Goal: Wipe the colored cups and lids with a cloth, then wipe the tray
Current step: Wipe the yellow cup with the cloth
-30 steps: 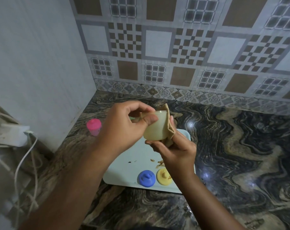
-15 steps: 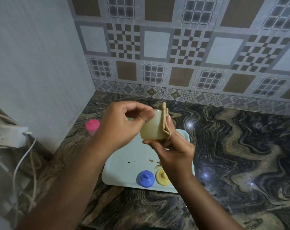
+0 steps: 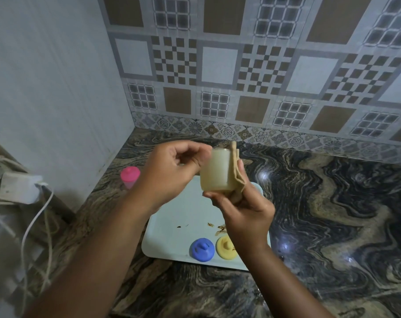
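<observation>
Cup: a pale, cloudy yellow cup (image 3: 215, 173) is held in the air between both hands, above the far end of the tray.
Cloth: a tan cloth (image 3: 235, 167) is folded against the cup's 3 o'clock side, from its top edge down past its base.
Right hand: the right hand (image 3: 246, 214) comes up from 5 o'clock. Its thumb lies under the cup's lower edge and its fingers curl round behind the cloth, pressing it to the cup.
Left hand: the left hand (image 3: 172, 173) comes in from 9 o'clock with its fingers curled. Thumb and forefinger pinch the cup's left edge near the top, and the other fingers are tucked into the palm.
Tray: a pale blue tray (image 3: 176, 216) lies flat on the counter at 6 o'clock from the cup, partly hidden by both wrists.
Crumbs: brown crumbs (image 3: 220, 228) and a dark speck are scattered on the tray's middle.
Lids: a blue lid (image 3: 202, 247) and a yellow lid (image 3: 226, 247) sit side by side, touching, at the tray's near edge, with the blue one to the left.
Pink cup: a pink cup (image 3: 130, 176) with its lid on stands upright on the counter at 9 o'clock, off the tray and near the plain wall (image 3: 57, 88).
Counter: the dark swirled marble counter (image 3: 332, 214) stretches away toward 3 o'clock.
Backdrop: a patterned tiled wall (image 3: 263, 65) rises at 12 o'clock.
Far left: a white charger (image 3: 20, 188) sits at 9 o'clock with a white cable (image 3: 32, 226) hanging down from it.
</observation>
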